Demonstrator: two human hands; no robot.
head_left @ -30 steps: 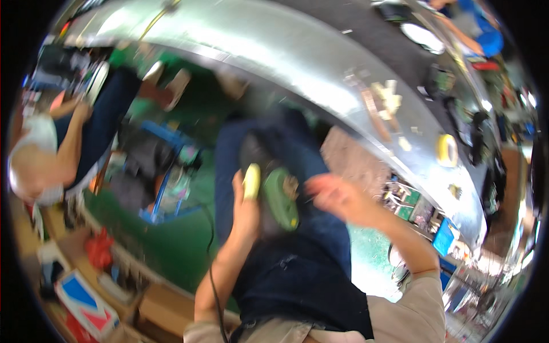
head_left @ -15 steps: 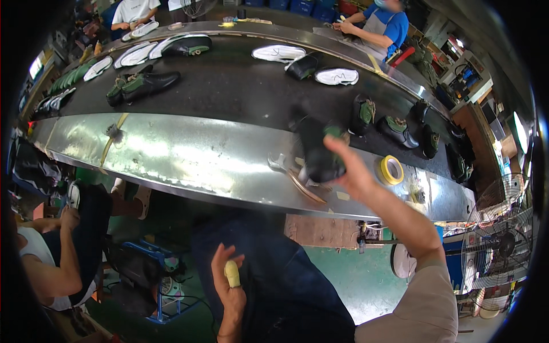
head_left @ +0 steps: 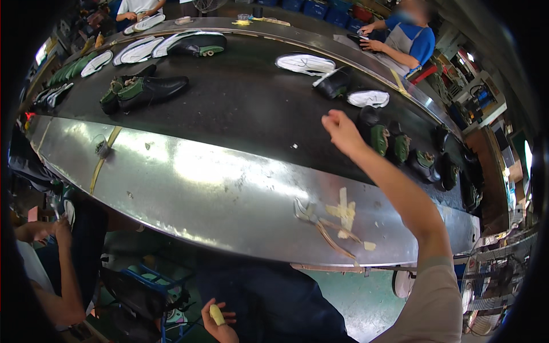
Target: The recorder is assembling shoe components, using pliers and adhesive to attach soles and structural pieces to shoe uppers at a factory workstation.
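Observation:
My right hand [head_left: 345, 131] reaches out over the dark belt, fingers curled in, with nothing visible in it. Just right of it stand two black shoes with green linings, one nearer shoe [head_left: 374, 136] and one neighbour [head_left: 398, 143]. Low over my lap is my left hand [head_left: 219, 323], empty, its fingers apart, with a yellow cover on one finger. Between my body and the belt, pincers [head_left: 325, 228] with worn handles lie on the metal ledge [head_left: 229, 211], beside crossed strips of masking tape [head_left: 343, 212].
White soles [head_left: 304, 63] and a black shoe pair [head_left: 146, 91] lie farther along the belt [head_left: 240, 114]. More shoes stand at right, by a wire fan [head_left: 494, 280]. Across the belt a person [head_left: 409, 43] handles a shoe; another person [head_left: 46, 251] sits at left.
The black shoe that was in my right hand has left it, and one more shoe stands in the right-hand row. That hand moved out over the belt. My left hand dropped lower; the view shifted.

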